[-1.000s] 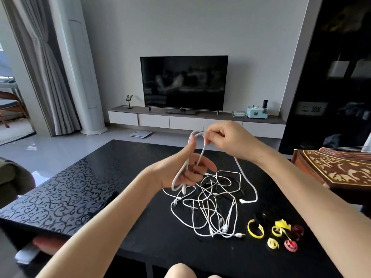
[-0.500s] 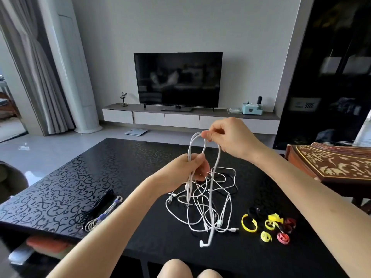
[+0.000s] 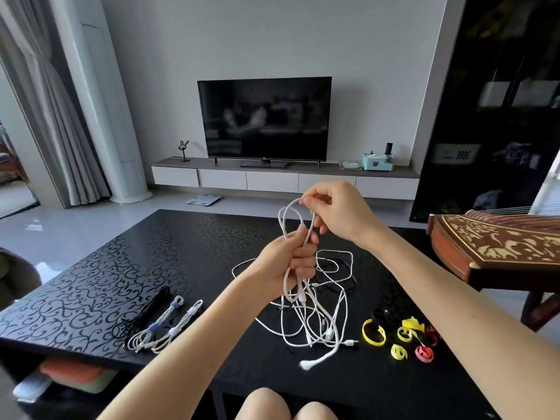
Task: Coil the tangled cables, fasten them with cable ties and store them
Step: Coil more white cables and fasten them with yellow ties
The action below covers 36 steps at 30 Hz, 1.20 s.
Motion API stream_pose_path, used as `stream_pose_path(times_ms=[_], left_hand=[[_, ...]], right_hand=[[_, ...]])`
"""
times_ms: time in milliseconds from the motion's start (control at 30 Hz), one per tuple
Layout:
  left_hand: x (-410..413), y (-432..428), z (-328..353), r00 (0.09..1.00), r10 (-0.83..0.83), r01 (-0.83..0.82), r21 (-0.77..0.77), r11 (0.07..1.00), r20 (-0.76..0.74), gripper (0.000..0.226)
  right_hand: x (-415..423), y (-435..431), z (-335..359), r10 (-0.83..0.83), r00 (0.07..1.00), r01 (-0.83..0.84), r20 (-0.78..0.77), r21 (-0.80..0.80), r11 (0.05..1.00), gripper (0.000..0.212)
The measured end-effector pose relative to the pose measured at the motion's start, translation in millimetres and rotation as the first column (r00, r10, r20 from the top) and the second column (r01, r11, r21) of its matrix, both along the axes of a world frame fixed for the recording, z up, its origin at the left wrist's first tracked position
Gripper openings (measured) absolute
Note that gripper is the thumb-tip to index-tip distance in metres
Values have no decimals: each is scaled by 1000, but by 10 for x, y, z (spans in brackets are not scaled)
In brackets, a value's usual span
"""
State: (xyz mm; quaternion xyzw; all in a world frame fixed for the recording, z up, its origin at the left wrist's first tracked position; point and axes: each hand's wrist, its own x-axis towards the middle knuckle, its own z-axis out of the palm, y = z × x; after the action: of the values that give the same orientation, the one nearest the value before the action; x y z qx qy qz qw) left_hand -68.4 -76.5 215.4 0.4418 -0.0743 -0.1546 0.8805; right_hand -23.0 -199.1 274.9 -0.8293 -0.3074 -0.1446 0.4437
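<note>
My left hand (image 3: 291, 262) grips a folded white cable (image 3: 286, 218) above the black table (image 3: 91, 286). My right hand (image 3: 336, 210) pinches the top of that cable's loop, just above the left hand. The cable's free end (image 3: 307, 364) hangs down toward the table's front. Below the hands lies a tangle of white cables (image 3: 321, 325). At the right sit yellow cable ties (image 3: 374, 331) and red cable ties (image 3: 424, 353). At the left lie coiled, tied white cables (image 3: 165, 325) and a black cable bundle (image 3: 142, 313).
A carved wooden instrument (image 3: 497, 247) stands beside the table at the right. My knees (image 3: 288, 404) show at the bottom edge. Items sit on a shelf (image 3: 72, 374) under the table at the left. A TV (image 3: 263, 119) on a low cabinet is far behind.
The left hand has closed round more folds of the white cable, and the loop has grown. The free end has swung lower. The camera moved, bringing the tied cables at the left into view.
</note>
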Motion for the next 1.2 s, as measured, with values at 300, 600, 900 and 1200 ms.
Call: stream_pose_path(times_ms=[300,600,900,1200], left_hand=[[23,-151,57,940,260,-325,351,878,219,46],[148,-7,229,848,479,-500,42,865,227,16],[281,629,319,538,745,-838,157,522,394,32],[177,407,80,917,252,-388,832,395,308,71]], right_hand=[[49,13,-147,71,901,107,-428,379,919,8],[-305,-114,-879,536,508,-216,-674,502,837,52],[-440,-630,-1217,20,916,-13,-401,21,1000,25],[-786,-471,-572,268,957,-128,110,-670,731,27]])
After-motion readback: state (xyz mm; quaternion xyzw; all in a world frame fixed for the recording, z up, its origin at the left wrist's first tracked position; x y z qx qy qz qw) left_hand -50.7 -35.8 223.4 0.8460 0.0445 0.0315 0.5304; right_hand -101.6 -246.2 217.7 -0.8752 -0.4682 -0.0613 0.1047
